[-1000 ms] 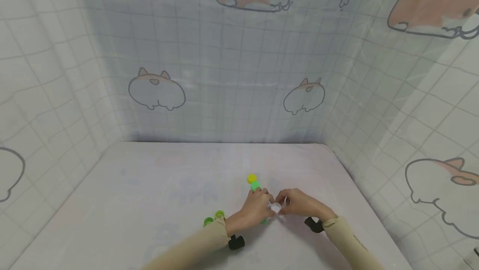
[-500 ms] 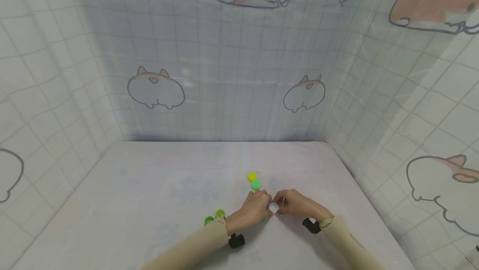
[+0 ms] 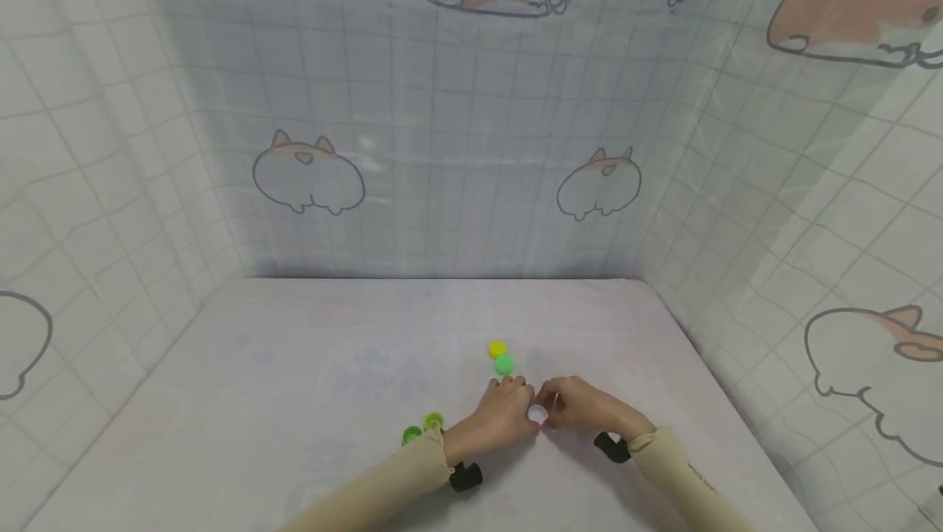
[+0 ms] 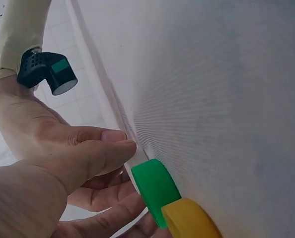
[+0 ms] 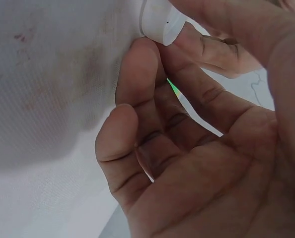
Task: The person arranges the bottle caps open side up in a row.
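A small white bottle cap (image 3: 538, 414) sits between both hands, its round open side facing up in the head view. My left hand (image 3: 501, 413) curls its fingers and thumb at the cap's left side. From the right, my right hand (image 3: 585, 403) pinches it; in the right wrist view the white cap (image 5: 162, 22) stands close over the cloth at the fingertips. Just beyond the left knuckles lie a mint-green cap (image 3: 504, 364) and a yellow cap (image 3: 497, 349), touching in a line. The left wrist view has the green cap (image 4: 156, 191) right beside the fingers.
Two green caps (image 3: 411, 435) (image 3: 433, 421) lie left of the left forearm, open side up. A black wrist camera (image 3: 466, 477) hangs under the left wrist, another black camera (image 3: 611, 448) under the right. White cloth covers the table (image 3: 331, 368); patterned curtains (image 3: 457, 147) enclose three sides.
Both hands and the white cap have shifted slightly left and toward the body. A green bit seen earlier under the left hand is now hidden. The other caps stay where they were.
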Motion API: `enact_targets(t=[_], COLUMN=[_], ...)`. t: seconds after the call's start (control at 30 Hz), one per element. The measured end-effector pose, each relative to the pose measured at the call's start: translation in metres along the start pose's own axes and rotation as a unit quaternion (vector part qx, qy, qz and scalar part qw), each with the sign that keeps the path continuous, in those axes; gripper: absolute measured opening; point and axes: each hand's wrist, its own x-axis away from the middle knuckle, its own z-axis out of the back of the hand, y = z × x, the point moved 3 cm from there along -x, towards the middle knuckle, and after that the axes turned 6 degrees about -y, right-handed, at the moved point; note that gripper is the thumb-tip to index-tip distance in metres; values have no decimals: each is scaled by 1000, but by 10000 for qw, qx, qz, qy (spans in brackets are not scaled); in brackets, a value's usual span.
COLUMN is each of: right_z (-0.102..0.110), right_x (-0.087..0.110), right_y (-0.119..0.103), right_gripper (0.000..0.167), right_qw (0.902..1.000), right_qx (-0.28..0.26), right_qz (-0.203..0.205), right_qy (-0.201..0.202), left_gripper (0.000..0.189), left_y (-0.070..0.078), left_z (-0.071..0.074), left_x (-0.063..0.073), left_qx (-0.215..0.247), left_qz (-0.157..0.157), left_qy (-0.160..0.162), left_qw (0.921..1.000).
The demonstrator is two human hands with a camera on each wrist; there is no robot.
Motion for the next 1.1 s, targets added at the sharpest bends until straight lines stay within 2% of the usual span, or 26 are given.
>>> enact_targets(t=[0.3, 0.47, 0.63, 0.77, 0.97, 1.1], right_z=[-4, -2, 3, 6, 14, 20], right_x=[0, 1, 2, 3, -1, -6], right_y=[0, -3, -6, -9, -20, -26], right_gripper=[28, 30, 38, 39, 24, 23], right_qw=[10000, 9999, 9995, 9989, 9973, 9944], right_qx=[-37, -44, 259, 343, 326, 420], right_qz=[79, 139, 149, 196, 484, 657], right_qy=[-24, -33, 135, 268, 444, 709], left_gripper=[30, 29, 35, 43, 42, 36], left_y=[1, -1, -4, -6, -11, -20], left_z=[-1, 0, 5, 11, 31, 44], left_x=[2, 3, 7, 11, 15, 14], left_qx=[-154, 46, 317, 392, 612, 1106], left_qz=[-18, -9, -35, -24, -50, 73], left_qy=[-136, -241, -382, -519, -566, -668], left_qw=[9998, 9997, 9988, 9979, 9965, 9916])
